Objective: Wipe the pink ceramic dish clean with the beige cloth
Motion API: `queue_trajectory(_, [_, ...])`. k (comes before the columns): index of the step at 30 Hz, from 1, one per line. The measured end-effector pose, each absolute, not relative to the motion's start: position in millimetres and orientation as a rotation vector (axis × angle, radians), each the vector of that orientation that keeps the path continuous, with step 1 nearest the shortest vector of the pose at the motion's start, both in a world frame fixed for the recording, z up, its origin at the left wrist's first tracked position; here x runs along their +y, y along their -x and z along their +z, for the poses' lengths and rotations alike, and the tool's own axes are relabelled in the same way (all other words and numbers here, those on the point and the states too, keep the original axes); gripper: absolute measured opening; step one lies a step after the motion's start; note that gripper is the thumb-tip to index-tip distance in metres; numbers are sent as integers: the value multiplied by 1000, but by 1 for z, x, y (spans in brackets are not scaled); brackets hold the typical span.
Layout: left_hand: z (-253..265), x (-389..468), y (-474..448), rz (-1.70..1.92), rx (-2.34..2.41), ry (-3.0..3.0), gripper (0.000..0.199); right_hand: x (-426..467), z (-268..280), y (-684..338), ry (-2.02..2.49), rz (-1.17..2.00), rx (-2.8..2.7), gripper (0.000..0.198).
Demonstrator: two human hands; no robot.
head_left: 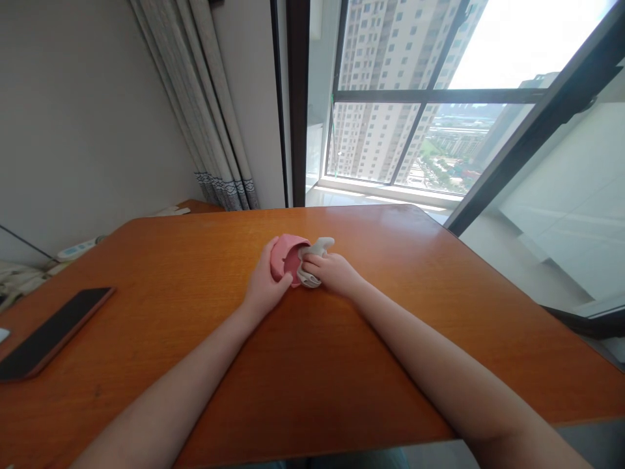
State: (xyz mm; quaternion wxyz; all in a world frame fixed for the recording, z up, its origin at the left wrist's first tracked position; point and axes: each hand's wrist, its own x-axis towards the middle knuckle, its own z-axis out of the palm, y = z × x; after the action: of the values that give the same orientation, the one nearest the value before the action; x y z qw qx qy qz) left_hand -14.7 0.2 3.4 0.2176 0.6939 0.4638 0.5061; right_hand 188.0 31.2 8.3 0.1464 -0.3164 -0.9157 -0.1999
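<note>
My left hand (pixel 266 283) is wrapped round the left side of a pink bowl-shaped container (pixel 280 256), thumb at its near rim. The container is tipped so that its hollow inside faces to the right and toward me. In my right hand (pixel 336 272) is a crumpled off-white cloth (pixel 319 246), pinched between the fingers and pressed at the container's right rim. Part of the cloth sticks up above the hand and a folded part hangs below it. The fingertips of the right hand are partly hidden by the cloth.
Both forearms reach over a brown wooden table (pixel 390 241). A flat black panel with a reddish edge (pixel 58 332) lies at the left. Beyond the table are a grey curtain (pixel 215 117) and a large window (pixel 381 130). A white power strip (pixel 78 249) sits past the left edge.
</note>
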Motion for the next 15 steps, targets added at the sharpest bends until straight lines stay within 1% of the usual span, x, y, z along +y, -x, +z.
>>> queue_trajectory(3, [-1, -5, 4, 1558, 1302, -1685, 75, 23, 7, -178, 926, -530, -2618, 22])
queue_trajectory(5, [-6, -8, -4, 1674, 1291, -1504, 71, 13, 7, -167, 952, -452, -2586, 23])
queue_trajectory(7, [-8, -8, -7, 1718, 1296, -1439, 66, 5, 7, -159, 970, -378, -2568, 25])
queue_trajectory(9, [-7, -6, -4, 1707, 1317, -1466, 61, 5, 8, -159, 941, -361, -2592, 26])
queue_trajectory(11, [-3, -3, 3, 1649, 1325, -1543, 60, 13, 8, -168, 884, -428, -2620, 27])
queue_trajectory(15, [3, 1, 9, 1428, 1302, -1719, 68, 31, 8, -190, 857, -593, -2648, 27])
